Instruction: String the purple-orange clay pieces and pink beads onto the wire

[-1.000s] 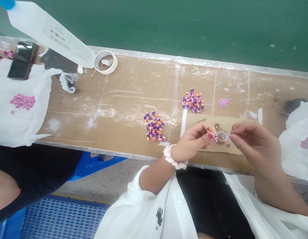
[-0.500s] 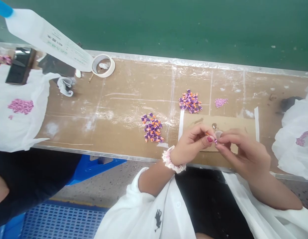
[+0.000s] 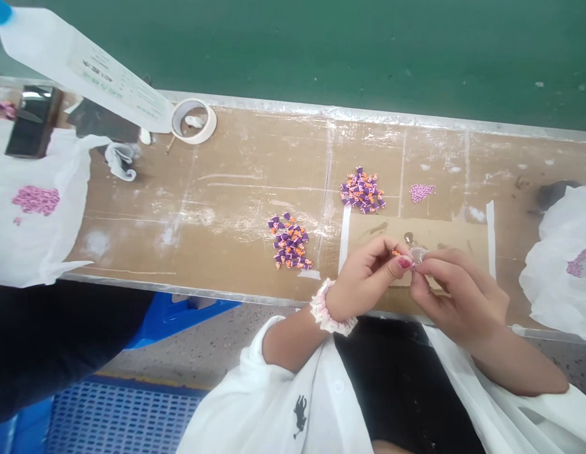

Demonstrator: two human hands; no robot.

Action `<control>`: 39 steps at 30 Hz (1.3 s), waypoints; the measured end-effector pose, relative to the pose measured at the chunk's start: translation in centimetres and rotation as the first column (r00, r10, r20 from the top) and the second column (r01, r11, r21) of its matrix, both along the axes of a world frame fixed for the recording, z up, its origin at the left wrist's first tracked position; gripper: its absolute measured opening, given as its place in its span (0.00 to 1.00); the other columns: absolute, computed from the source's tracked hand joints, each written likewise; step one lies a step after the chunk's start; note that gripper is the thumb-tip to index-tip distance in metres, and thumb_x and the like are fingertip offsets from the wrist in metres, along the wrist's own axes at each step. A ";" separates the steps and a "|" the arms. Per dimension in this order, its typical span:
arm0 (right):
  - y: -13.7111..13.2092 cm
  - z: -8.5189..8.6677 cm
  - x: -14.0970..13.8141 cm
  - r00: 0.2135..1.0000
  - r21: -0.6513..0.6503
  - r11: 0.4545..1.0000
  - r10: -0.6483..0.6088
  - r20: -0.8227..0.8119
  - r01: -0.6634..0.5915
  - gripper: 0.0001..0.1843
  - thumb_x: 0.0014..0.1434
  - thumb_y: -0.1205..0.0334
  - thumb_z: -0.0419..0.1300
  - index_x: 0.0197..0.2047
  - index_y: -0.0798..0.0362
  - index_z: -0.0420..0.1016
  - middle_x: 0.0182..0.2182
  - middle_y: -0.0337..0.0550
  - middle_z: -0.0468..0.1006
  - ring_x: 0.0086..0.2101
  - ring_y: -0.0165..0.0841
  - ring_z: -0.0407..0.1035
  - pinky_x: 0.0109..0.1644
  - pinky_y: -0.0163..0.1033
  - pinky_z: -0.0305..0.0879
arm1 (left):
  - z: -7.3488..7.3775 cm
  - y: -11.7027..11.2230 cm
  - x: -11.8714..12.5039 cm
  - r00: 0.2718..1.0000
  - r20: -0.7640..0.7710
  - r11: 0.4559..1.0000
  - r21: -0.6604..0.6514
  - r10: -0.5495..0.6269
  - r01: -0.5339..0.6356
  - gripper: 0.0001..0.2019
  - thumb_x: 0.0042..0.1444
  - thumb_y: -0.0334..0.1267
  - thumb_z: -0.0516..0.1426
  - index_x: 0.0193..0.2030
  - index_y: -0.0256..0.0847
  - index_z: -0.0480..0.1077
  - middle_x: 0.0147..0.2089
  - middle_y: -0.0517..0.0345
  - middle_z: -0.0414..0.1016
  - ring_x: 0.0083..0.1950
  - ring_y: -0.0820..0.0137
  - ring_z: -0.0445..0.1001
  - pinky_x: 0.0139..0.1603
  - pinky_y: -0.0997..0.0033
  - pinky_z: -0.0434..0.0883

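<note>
My left hand is closed in a pinch over the cardboard sheet, holding a small figurine, mostly hidden, with an orange bit showing. Against it, my right hand has its thumb and forefinger closed at a tiny pinkish spot; what they grip is too small to make out. Behind the fingertips lies a small clear round object. One pile of purple-and-orange figurines sits beyond the sheet, another pile of figurines to its left. Small pink pieces form a heap farther right.
A white bottle with a blue cap rises at upper left beside a tape roll. Left of these are a phone and white plastic bearing pink pieces. Another white plastic bag lies right. A person's dark-clothed leg shows lower left.
My right hand has shifted slightly left, its fingertips closer in against my left fingertips. The purple-and-white tip seen between them before is now mostly covered. The piles look the same.
</note>
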State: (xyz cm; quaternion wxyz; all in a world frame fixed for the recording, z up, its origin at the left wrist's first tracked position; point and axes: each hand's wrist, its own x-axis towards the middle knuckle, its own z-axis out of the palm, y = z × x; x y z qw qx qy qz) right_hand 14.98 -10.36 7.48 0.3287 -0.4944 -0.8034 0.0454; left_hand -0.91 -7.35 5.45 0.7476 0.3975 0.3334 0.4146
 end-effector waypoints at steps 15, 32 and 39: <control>0.2 0.7 1.9 0.985 -0.007 0.985 0.172 -0.017 -0.172 0.16 0.48 0.75 0.63 0.36 0.46 0.71 0.26 0.39 0.75 0.25 0.31 0.69 0.28 0.39 0.69 | 1.1 0.6 -0.3 0.959 0.208 0.903 -0.343 -0.194 0.258 0.17 0.50 0.46 0.66 0.29 0.36 0.66 0.21 0.67 0.64 0.21 0.83 0.57 0.21 0.81 0.54; 0.2 1.2 1.1 0.993 0.058 0.992 0.112 0.033 -0.114 0.15 0.49 0.76 0.61 0.33 0.45 0.69 0.23 0.36 0.73 0.21 0.31 0.66 0.25 0.39 0.68 | 1.3 0.5 -0.2 0.955 0.238 0.919 -0.309 -0.176 0.246 0.20 0.48 0.50 0.66 0.28 0.36 0.65 0.20 0.67 0.62 0.21 0.83 0.57 0.22 0.80 0.55; 0.0 0.2 2.0 0.984 0.104 0.983 0.141 0.108 -0.152 0.14 0.51 0.73 0.64 0.37 0.44 0.71 0.26 0.38 0.77 0.23 0.32 0.68 0.27 0.41 0.69 | 0.6 0.6 0.1 0.938 0.286 0.890 -0.350 -0.195 0.291 0.20 0.47 0.49 0.67 0.28 0.36 0.64 0.20 0.67 0.63 0.20 0.84 0.55 0.20 0.80 0.52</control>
